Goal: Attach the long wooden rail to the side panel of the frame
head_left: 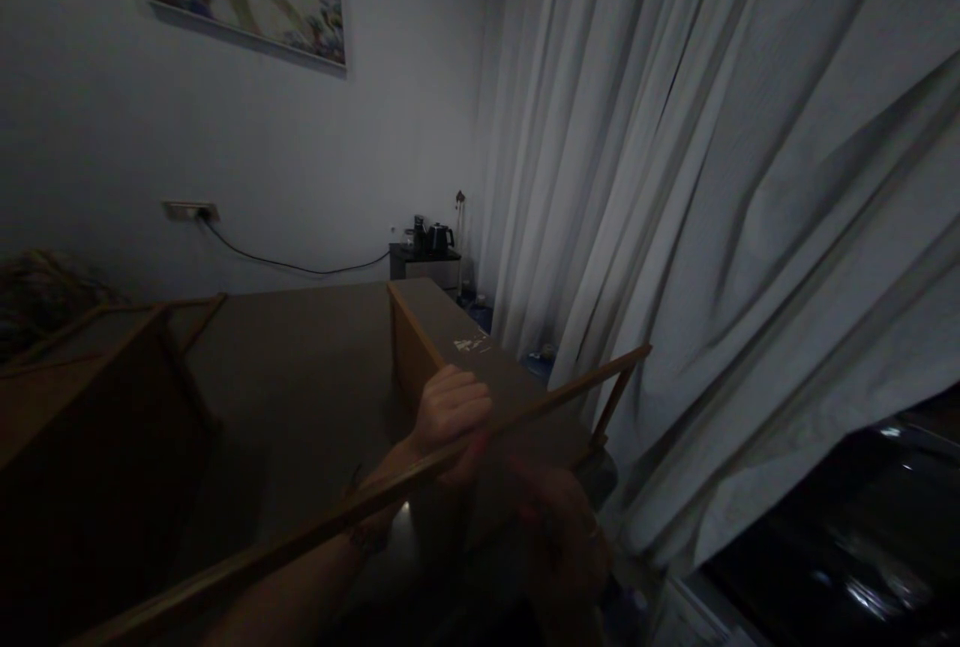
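My left hand is closed, reaching under a long wooden bar that crosses the view diagonally. Its thumb is by the bar, and whatever the fingers hold is hidden. A bracelet is on that wrist. Just behind this hand, an upright wooden panel meets a dark flat board. Lower and to the right is my right hand, dark and blurred, its fingers toward the left thumb. At its far right end the bar joins a short wooden leg.
A second wooden piece is at the left. Small pale bits lie on the board. A kettle sits on a small cabinet in the corner. White curtains hang along the right; a glossy black surface is below them.
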`<state>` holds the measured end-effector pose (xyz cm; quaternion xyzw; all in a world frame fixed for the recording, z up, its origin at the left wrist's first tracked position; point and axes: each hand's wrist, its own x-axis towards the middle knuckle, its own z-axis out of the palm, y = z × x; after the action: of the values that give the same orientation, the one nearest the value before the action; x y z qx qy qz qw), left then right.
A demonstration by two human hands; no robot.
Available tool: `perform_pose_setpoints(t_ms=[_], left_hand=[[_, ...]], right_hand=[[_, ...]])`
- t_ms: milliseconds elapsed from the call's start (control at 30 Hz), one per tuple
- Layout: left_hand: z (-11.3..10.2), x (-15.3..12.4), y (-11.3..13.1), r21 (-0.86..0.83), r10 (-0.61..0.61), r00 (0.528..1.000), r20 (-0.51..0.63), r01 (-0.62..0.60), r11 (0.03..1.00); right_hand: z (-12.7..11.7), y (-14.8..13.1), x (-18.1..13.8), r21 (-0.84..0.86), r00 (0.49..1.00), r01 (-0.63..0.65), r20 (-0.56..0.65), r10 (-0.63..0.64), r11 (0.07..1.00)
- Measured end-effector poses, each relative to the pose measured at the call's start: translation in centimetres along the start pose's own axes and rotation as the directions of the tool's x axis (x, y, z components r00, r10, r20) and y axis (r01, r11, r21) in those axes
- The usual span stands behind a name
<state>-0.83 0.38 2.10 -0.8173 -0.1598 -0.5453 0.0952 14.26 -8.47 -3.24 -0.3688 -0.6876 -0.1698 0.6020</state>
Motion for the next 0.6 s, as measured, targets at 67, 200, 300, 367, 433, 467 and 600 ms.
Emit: perform_pose_setpoints(t_ms=[67, 200, 300, 367, 433, 467, 600], left_hand=[[0.4, 0.0, -0.4, -0.003, 0.016, 1.000, -0.003, -0.016, 1.000], [0.5, -0.1, -0.4, -0.004, 0.018, 0.999, -0.031, -0.018, 1.000], [-0.1, -0.5, 0.5, 0.013, -0.044, 0.998, -0.034, 0.044, 0.999], [-0.4, -0.7, 1.3, 0.033, -0.090, 0.995, -0.039, 0.092, 0.995], [-0.6, -0.6, 1.8, 0.037, -0.102, 0.994, -0.037, 0.104, 0.994], [-0.7, -0.5, 2.0, 0.037, -0.101, 0.994, -0.048, 0.102, 0.994], [-0.7, 0.4, 2.3, 0.040, -0.096, 0.993, -0.064, 0.098, 0.994]], right_hand=[[-0.1, -0.2, 0.5, -0.043, 0.999, 0.036, -0.016, -0.036, 0.998], [0.1, -1.9, 1.0, -0.011, 0.997, -0.068, 0.034, 0.069, 0.998], [0.4, -3.1, 0.7, 0.177, 0.942, -0.319, 0.168, 0.291, 0.931], [0.5, -3.4, 0.5, 0.269, 0.868, -0.484, 0.264, 0.420, 0.832], [0.4, -3.1, 0.4, 0.283, 0.816, -0.568, 0.320, 0.482, 0.773], [0.4, -2.7, 0.4, 0.273, 0.811, -0.574, 0.321, 0.489, 0.772], [0.3, -1.3, 0.7, 0.273, 0.885, -0.460, 0.214, 0.412, 0.845]])
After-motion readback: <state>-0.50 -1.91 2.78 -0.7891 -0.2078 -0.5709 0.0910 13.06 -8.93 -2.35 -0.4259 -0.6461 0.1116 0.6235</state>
